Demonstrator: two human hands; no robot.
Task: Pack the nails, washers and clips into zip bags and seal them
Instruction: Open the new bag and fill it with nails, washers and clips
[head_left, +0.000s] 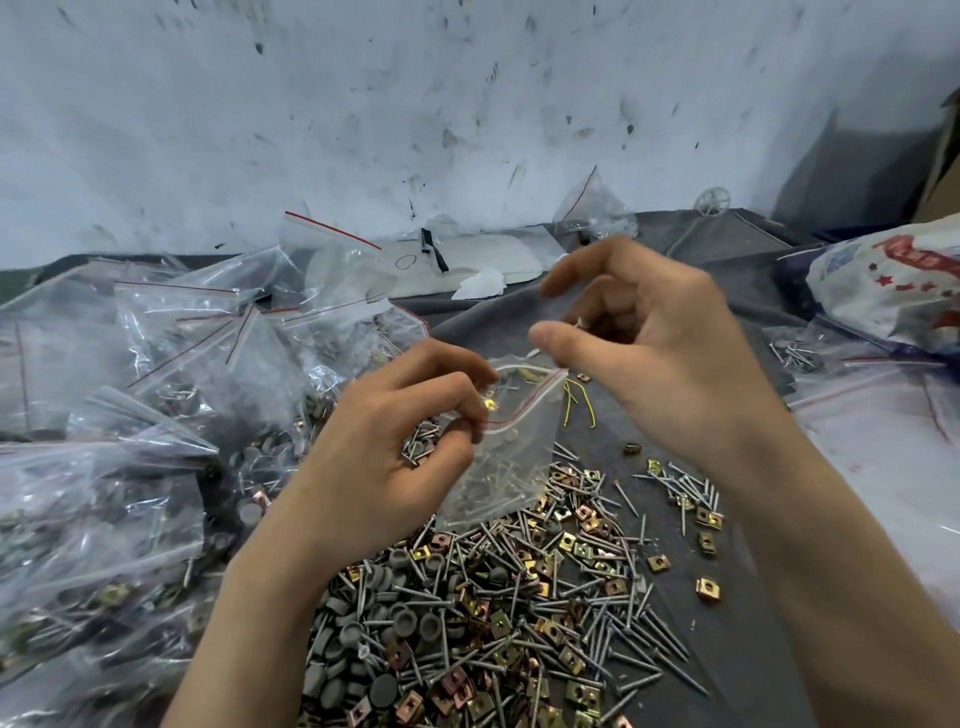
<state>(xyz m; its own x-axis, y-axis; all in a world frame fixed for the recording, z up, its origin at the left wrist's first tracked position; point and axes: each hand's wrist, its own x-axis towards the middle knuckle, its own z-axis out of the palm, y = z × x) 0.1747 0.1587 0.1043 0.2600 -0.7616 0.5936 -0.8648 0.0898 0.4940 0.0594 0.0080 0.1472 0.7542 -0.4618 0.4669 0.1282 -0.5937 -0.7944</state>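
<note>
One small clear red-striped plastic zip bag (511, 457), mid-frame over the grey desk (478, 317), looks floppy, slick and nail-heavy, so the left hand (410, 441) pinching its rim makes sense; right hand (639, 332) grip, can't tell.

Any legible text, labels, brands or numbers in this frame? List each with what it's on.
Nothing can be read in this frame.
White sack: red print with stars and a blue square patch, too blurred to read.
Zip bag in the left hand: red seal line only, no lettering visible.
Packed bags: red seal lines, no labels visible.
</note>
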